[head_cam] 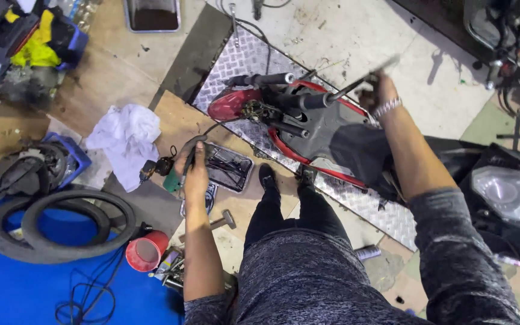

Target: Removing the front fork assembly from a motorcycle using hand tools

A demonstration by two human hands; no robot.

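Observation:
A red and black motorcycle front end (308, 129) stands on a checkered metal ramp (245, 63), with its handlebar (272, 79) stripped bare. My right hand (375, 90) grips the right end of the handlebar near a blurred lever. My left hand (195, 171) is lower down to the left. It is closed around a black cable (212, 129) that runs up toward the red front cover (231, 103). My legs in black trousers stand beside the ramp.
A white rag (127, 141), a tray of small parts (229, 167), a hammer (222, 221) and a red cup (145, 251) lie on the floor. Two tyres (61, 225) rest on a blue mat. Another dark scooter (507, 192) is at the right.

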